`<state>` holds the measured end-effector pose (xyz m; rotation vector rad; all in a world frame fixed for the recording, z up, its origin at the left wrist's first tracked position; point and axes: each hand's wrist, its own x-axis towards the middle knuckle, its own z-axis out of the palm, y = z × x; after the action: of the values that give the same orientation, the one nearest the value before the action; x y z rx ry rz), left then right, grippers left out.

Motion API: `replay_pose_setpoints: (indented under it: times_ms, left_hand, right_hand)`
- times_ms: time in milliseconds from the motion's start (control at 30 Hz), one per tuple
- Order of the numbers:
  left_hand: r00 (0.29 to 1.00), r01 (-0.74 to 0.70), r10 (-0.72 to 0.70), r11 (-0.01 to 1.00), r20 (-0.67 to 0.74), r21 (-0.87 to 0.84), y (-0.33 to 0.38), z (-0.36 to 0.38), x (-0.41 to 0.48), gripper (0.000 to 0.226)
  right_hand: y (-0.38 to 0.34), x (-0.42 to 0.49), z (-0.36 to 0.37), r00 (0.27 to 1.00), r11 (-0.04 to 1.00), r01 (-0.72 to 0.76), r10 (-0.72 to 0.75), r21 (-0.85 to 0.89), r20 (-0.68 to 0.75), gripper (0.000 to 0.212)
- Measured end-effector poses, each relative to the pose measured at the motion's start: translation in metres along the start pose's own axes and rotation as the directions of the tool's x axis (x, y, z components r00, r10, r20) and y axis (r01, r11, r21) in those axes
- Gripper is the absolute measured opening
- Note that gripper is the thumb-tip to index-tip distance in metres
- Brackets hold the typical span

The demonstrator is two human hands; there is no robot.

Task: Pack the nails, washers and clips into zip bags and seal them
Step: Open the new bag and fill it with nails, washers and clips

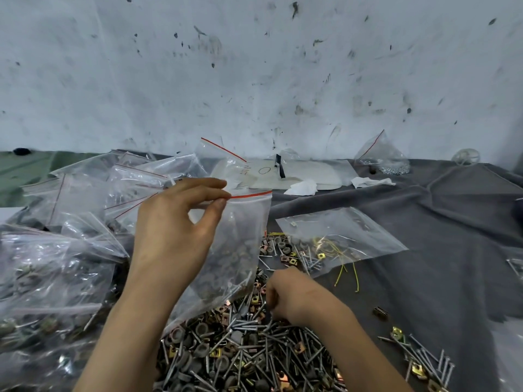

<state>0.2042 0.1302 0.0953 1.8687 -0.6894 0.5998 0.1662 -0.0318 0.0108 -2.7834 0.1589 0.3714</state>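
The left hand (175, 230) pinches the upper left corner of a clear plastic zip bag with a red strip along its mouth (243, 236). Thumb and forefinger close narrowly on the strip, and the other fingers lie loosely above. The bag hangs from that one corner with its long axis roughly vertical and the red strip running away to the right, where its far end is free. Grey washers and a few nails show through the film in its lower half. Whether the zip is pressed closed cannot be told.

Below and to the right, the right hand (288, 298) is down in the loose heap of steel nails, grey washers and brass-coloured clips (240, 349). Its fingers are curled under and hidden, so whether it holds anything cannot be told.

The bag's mouth lies up and to the left of that hand, with the bag's bottom edge just over the heap. The right hand is the nearer one to both the hardware and the strip's free end, so it is probably the one to lift or seal next.

A pile of filled clear bags (42, 278) sits to the left. A flat clear bag holding yellow wires (339, 239) lies to the right on the crumpled grey cloth (424, 250).
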Motion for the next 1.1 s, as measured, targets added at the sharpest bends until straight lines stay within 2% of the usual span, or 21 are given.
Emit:
replay_pose_setpoints:
  times_ms: [67,133,233,367,500,600,667,767,833,900,967,1000,1100]
  left_hand:
    - [1.000,0.006,-0.006,1.000,0.003,-0.015,0.000,0.001,0.000,0.017]
    - [1.000,0.001,-0.001,1.000,0.015,-0.019,0.002,0.002,-0.001,0.016]
    - [0.998,-0.006,0.007,1.000,0.059,-0.011,0.006,0.000,-0.002,0.015]
    - [0.989,-0.018,0.020,1.000,0.146,-0.019,0.013,0.000,-0.002,0.019]
    - [0.957,-0.082,0.072,0.996,0.281,0.025,0.019,-0.001,-0.004,0.017]
    - [0.922,-0.137,0.138,0.990,0.363,-0.030,0.023,-0.002,-0.007,0.014]
    - [0.906,-0.144,0.166,0.986,0.389,-0.087,0.024,-0.003,-0.008,0.015]
    - [0.902,-0.160,0.178,0.984,0.394,-0.078,0.022,-0.004,-0.007,0.010]
    - [0.921,-0.168,0.166,0.986,0.351,-0.026,0.020,-0.004,-0.006,0.010]
    - [0.952,-0.167,0.147,0.985,0.269,0.051,0.016,-0.005,-0.004,0.011]
    - [0.977,-0.138,0.116,0.984,0.180,0.115,0.012,-0.007,-0.002,0.010]
    - [0.985,-0.121,0.101,0.982,0.137,0.143,0.010,-0.008,-0.001,0.010]
    - [0.997,-0.077,0.074,0.972,0.022,0.223,0.005,-0.013,0.002,0.011]
  right_hand:
    - [0.001,-0.001,-0.003,1.000,1.000,0.015,-0.015,-0.001,-0.008,0.015]
    - [0.003,-0.012,-0.016,0.999,0.996,0.031,-0.028,0.085,-0.042,0.013]
    - [0.010,-0.042,-0.052,0.979,0.971,0.085,-0.040,0.222,-0.201,0.007]
    - [0.006,-0.086,-0.094,0.839,0.901,0.265,-0.039,0.344,-0.543,0.008]
    - [-0.013,-0.098,-0.104,0.731,0.812,0.433,-0.063,0.391,-0.679,0.010]
    - [-0.025,-0.087,-0.103,0.729,0.844,0.417,-0.089,0.337,-0.678,0.010]
    - [-0.028,-0.078,-0.101,0.777,0.883,0.366,-0.116,0.294,-0.618,0.011]
    - [-0.029,-0.071,-0.099,0.831,0.920,0.306,-0.133,0.244,-0.541,0.012]
    - [-0.028,-0.068,-0.098,0.795,0.888,0.337,-0.091,0.313,-0.599,0.009]
    - [-0.026,-0.060,-0.096,0.716,0.859,0.359,-0.002,0.366,-0.698,0.007]
    - [-0.021,-0.043,-0.090,0.672,0.872,0.314,0.077,0.376,-0.737,0.007]
    - [-0.017,-0.032,-0.086,0.702,0.881,0.258,0.111,0.396,-0.704,0.007]
    - [-0.008,0.005,-0.064,0.883,0.925,0.034,0.150,0.379,-0.445,0.012]
